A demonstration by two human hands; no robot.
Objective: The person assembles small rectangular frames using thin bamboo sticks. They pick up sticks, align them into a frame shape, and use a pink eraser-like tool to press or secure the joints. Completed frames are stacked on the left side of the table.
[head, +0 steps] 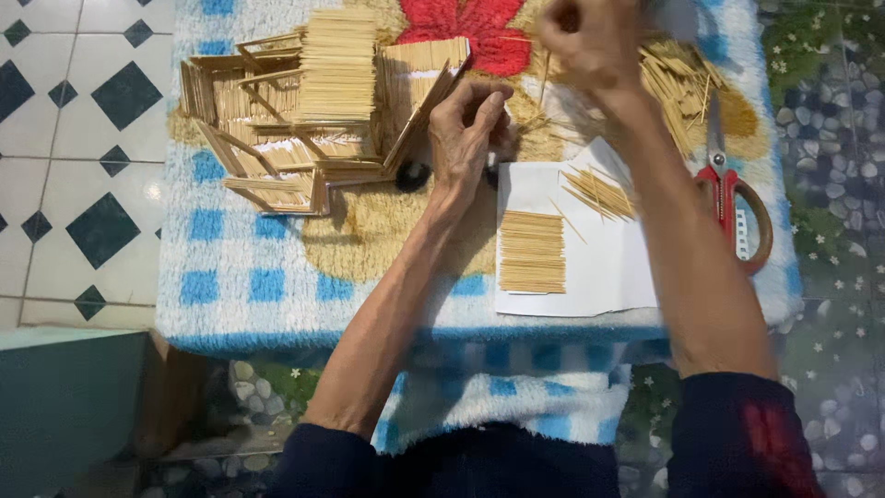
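I observe the left hand point(466, 138) resting curled, holding nothing, on the towel-covered desk point(240, 277), just beside the toothpick house model point(313, 111). The right hand point(590, 41) is raised and closed in a fist; what it grips I cannot tell. A glued toothpick panel point(532, 251) lies on white paper point(608, 267), near red scissors point(728, 194).

Head camera, close, straight down over table point(230, 286)

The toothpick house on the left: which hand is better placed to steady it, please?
Probably the left hand: it rests against the toothpick house. The right hand is raised, closed, over the loose toothpick pile.
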